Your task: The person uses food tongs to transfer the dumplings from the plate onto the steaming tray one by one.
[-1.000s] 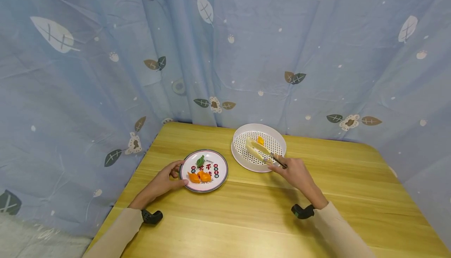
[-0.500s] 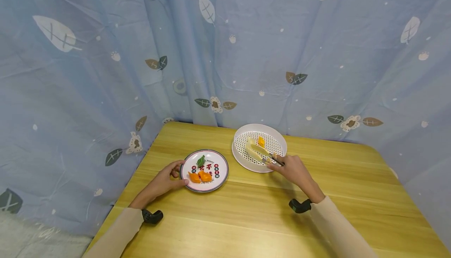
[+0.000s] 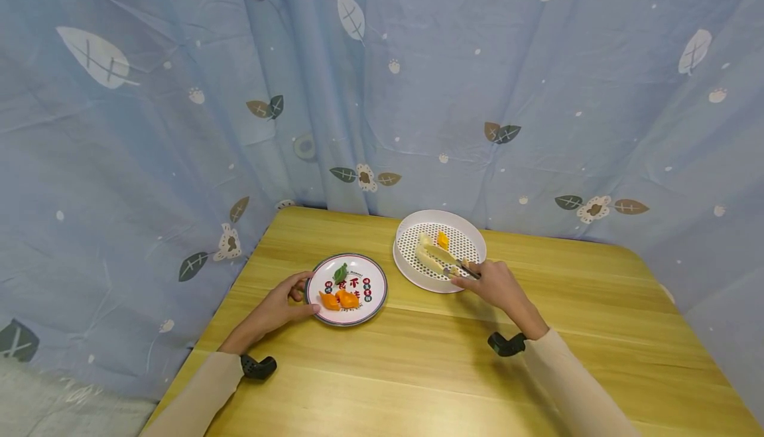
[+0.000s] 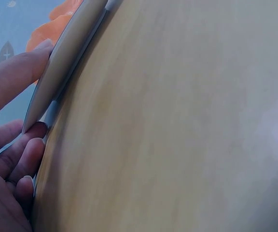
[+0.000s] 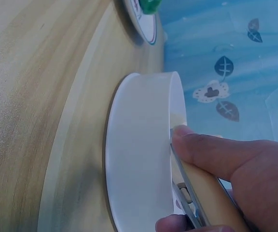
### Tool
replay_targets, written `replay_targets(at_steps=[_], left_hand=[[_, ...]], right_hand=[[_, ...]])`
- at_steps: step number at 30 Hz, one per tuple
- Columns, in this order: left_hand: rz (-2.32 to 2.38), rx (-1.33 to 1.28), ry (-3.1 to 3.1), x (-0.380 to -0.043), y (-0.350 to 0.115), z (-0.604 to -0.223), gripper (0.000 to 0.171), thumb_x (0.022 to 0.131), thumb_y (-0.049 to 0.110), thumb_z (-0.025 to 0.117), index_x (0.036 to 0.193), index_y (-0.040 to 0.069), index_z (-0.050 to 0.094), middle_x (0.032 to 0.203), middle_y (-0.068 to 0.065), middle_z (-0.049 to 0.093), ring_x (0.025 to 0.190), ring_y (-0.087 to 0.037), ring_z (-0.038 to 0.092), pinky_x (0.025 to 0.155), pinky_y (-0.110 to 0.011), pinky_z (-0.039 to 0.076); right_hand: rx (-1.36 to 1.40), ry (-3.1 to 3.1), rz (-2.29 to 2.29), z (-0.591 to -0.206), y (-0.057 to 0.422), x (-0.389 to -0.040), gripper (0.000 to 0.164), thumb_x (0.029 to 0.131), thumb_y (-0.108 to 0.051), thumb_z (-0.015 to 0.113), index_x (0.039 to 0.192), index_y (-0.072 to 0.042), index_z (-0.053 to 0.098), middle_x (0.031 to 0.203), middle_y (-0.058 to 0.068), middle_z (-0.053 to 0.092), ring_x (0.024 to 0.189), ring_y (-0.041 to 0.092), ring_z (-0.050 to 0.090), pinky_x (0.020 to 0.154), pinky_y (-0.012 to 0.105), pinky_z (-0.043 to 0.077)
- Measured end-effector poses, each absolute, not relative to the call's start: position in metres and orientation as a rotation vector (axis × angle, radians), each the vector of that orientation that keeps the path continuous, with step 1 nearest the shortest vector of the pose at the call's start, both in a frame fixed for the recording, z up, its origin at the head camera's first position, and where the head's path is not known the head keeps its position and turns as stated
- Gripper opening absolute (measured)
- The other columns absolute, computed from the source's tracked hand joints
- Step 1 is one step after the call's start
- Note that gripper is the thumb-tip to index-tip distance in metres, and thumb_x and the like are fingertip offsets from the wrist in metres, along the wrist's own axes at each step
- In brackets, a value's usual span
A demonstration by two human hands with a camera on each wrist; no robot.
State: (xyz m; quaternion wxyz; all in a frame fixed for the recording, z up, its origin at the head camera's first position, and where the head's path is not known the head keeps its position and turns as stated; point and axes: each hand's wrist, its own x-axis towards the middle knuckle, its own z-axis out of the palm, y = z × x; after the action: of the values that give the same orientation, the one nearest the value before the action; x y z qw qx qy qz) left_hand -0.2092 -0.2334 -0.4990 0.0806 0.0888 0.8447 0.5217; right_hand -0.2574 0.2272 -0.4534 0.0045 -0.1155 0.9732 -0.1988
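Note:
My left hand grips the left rim of a round white plate, thumb on the rim and fingers at its edge. On the plate lie orange pieces of unclear kind and a green leaf-like piece. My right hand holds pale-tipped tongs whose metal part shows in the right wrist view. The tongs' ends reach into a round white sieve. Inside it, a yellow-orange piece lies just beyond the tongs. A pale shape at the tips is hard to tell apart from them.
The sieve stands at the back of the wooden table, right of the plate. A blue patterned curtain hangs right behind the table's back edge and along its left side. A black wrist camera sits on my right wrist.
The tongs' arms have come closer together and the tips dipped slightly in the sieve. My right hand shifted a little left and up. My left hand and the plate stayed put.

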Motion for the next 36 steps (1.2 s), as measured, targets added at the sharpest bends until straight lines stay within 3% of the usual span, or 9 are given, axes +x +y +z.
replay_targets(at_steps=[7, 14, 22, 29, 30, 34, 36], left_hand=[[1.535, 0.255, 2.571, -0.218, -0.237, -0.516, 0.075, 0.091, 0.015, 0.081, 0.153, 0.000, 0.042, 0.123, -0.017, 0.051, 0.100, -0.030, 0.044, 0.084, -0.037, 0.038], [1.552, 0.256, 2.546, -0.224, -0.243, -0.527, 0.079, 0.088, 0.026, 0.085, 0.153, 0.008, 0.044, 0.124, -0.013, 0.051, 0.101, -0.026, 0.045, 0.085, -0.037, 0.038], [1.559, 0.258, 2.532, -0.223, -0.244, -0.527, 0.080, 0.088, 0.024, 0.085, 0.154, 0.006, 0.043, 0.124, -0.014, 0.051, 0.102, -0.027, 0.044, 0.085, -0.036, 0.038], [1.556, 0.253, 2.521, -0.215, -0.237, -0.510, 0.076, 0.091, 0.015, 0.081, 0.153, -0.001, 0.041, 0.123, -0.019, 0.050, 0.102, -0.032, 0.044, 0.085, -0.037, 0.038], [1.557, 0.262, 2.514, -0.213, -0.236, -0.505, 0.075, 0.092, 0.014, 0.080, 0.153, -0.003, 0.040, 0.123, -0.020, 0.050, 0.102, -0.033, 0.044, 0.084, -0.037, 0.038], [1.560, 0.286, 2.502, -0.209, -0.234, -0.495, 0.075, 0.092, 0.014, 0.080, 0.152, -0.005, 0.040, 0.123, -0.021, 0.050, 0.101, -0.034, 0.044, 0.084, -0.037, 0.038], [1.557, 0.277, 2.510, -0.213, -0.236, -0.503, 0.075, 0.091, 0.014, 0.081, 0.152, -0.004, 0.040, 0.123, -0.021, 0.050, 0.101, -0.034, 0.044, 0.084, -0.037, 0.038]], right_hand=[[-0.339, 3.038, -0.633, -0.451, 0.229, -0.256, 0.066, 0.090, -0.051, 0.076, 0.132, -0.001, 0.069, 0.065, 0.001, 0.042, 0.062, 0.019, 0.040, 0.055, 0.031, 0.032], [-0.357, 3.063, -0.705, -0.448, 0.232, -0.252, 0.072, 0.089, -0.053, 0.077, 0.136, 0.000, 0.065, 0.064, -0.001, 0.042, 0.062, 0.018, 0.038, 0.055, 0.032, 0.031], [-0.496, 3.152, -0.776, -0.448, 0.223, -0.244, 0.068, 0.086, -0.051, 0.080, 0.134, -0.005, 0.067, 0.058, -0.008, 0.032, 0.057, 0.012, 0.030, 0.052, 0.030, 0.029], [-0.648, 3.175, -0.772, -0.453, 0.204, -0.234, 0.069, 0.083, -0.048, 0.084, 0.134, -0.005, 0.068, 0.059, -0.011, 0.035, 0.056, 0.008, 0.025, 0.052, 0.027, 0.026], [-0.654, 3.163, -0.797, -0.453, 0.201, -0.232, 0.068, 0.082, -0.047, 0.085, 0.133, -0.005, 0.068, 0.060, -0.010, 0.045, 0.057, 0.008, 0.024, 0.052, 0.027, 0.025], [-0.748, 3.130, -0.864, -0.454, 0.189, -0.225, 0.048, 0.082, -0.046, 0.086, 0.114, -0.010, 0.079, 0.060, -0.011, 0.044, 0.057, 0.005, 0.027, 0.052, 0.025, 0.026], [-0.807, 3.119, -0.890, -0.454, 0.183, -0.222, 0.036, 0.081, -0.045, 0.087, 0.098, -0.014, 0.076, 0.060, -0.012, 0.045, 0.057, 0.004, 0.032, 0.053, 0.024, 0.029]])
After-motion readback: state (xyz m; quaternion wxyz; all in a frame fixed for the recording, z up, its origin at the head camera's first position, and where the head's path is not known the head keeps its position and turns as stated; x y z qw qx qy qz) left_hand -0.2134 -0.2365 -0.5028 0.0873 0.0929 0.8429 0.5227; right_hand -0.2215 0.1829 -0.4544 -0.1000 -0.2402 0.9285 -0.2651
